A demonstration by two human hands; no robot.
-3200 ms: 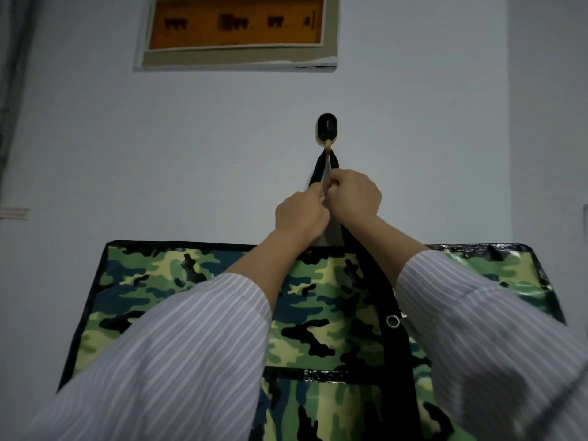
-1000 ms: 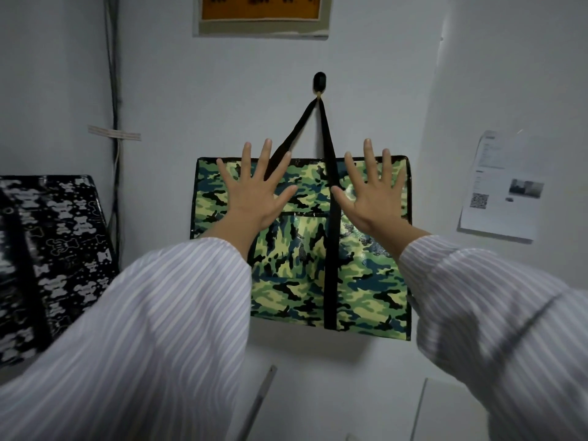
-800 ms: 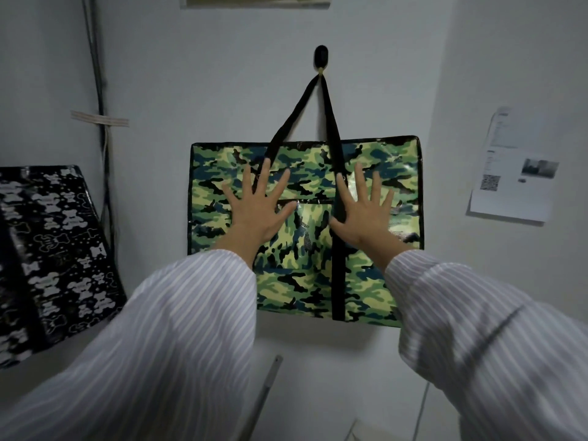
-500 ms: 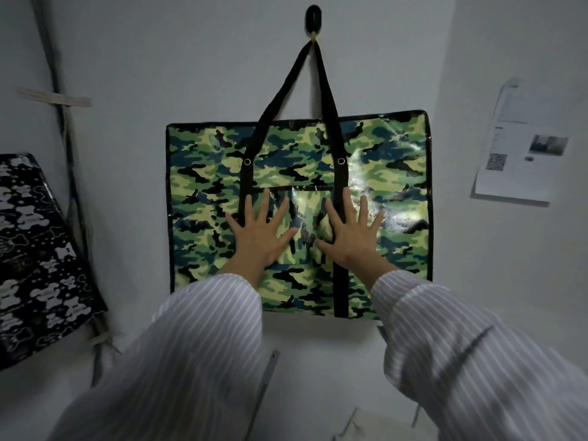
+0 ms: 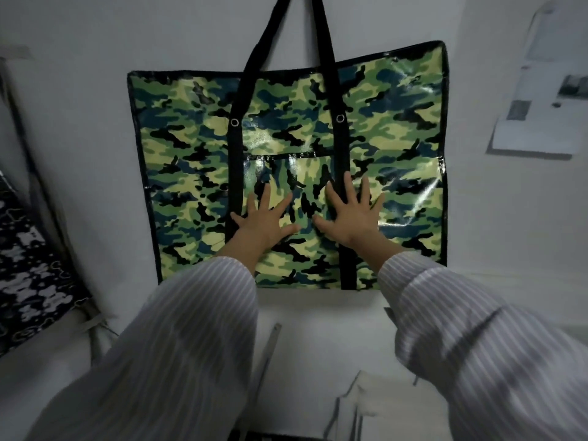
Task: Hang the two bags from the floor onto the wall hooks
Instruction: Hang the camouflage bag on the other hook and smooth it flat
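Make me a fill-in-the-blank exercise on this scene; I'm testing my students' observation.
1. The left hand and right hand press flat on the ____-patterned bag.
2. Its straps are ____.
3. The black-and-white bag sits to its ____.
Missing words: camouflage; black; left.
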